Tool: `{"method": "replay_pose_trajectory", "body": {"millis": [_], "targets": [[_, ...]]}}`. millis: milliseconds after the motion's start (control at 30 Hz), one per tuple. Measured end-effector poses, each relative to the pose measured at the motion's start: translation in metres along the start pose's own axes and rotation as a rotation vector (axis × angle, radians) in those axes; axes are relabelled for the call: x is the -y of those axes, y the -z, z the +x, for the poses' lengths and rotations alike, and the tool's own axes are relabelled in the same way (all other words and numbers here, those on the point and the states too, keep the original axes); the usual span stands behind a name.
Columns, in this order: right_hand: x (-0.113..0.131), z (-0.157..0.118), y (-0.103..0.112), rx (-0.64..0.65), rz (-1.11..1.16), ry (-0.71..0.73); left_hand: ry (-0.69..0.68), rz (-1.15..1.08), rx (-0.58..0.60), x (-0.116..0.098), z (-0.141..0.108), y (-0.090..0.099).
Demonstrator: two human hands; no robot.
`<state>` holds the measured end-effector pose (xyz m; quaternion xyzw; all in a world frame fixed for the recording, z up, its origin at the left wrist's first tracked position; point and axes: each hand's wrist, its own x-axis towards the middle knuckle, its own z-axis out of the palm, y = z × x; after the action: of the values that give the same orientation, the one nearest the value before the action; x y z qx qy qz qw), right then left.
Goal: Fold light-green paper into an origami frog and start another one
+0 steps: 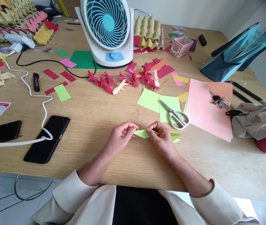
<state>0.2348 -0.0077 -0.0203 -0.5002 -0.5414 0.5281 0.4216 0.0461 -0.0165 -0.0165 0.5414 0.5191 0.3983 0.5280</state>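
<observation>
A folded piece of light green paper (144, 134) is pinched between my two hands just above the wooden table. My left hand (122, 135) is closed on its left tip, thumb against fingers. Further along it, my right hand (162, 140) grips the paper, and a pointed green end (175, 136) sticks out past that hand on the right. My fingers hide part of the folds. Behind my right hand lie white-handled scissors (175, 116), resting partly on light green paper sheets (148, 99).
Several folded red paper figures (104, 82) lie before a white fan (114, 56). Pink sheets (208, 109) with keys (220, 100) are at right, beside a blue bag (231, 56). A black phone (47, 139), crossed by a white cable (44, 109), lies at left.
</observation>
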Motion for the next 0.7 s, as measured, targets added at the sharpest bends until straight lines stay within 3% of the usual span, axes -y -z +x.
{"method": "replay_pose_trajectory", "body": {"millis": [500, 600, 700], "targets": [[-0.0051, -0.0028, -0.0021, 0.071, -0.003, 0.082, -0.059, 0.086, -0.014, 0.0071, -0.0004, -0.0025], [-0.0041, -0.0036, -0.0005, 0.091, -0.124, 0.134, -0.057, 0.081, -0.040, 0.0069, 0.0006, -0.0024], [0.0007, -0.0047, 0.0029, 0.117, -0.386, 0.333, -0.056, 0.100, -0.053, 0.0079, 0.0012, -0.0018]]}}
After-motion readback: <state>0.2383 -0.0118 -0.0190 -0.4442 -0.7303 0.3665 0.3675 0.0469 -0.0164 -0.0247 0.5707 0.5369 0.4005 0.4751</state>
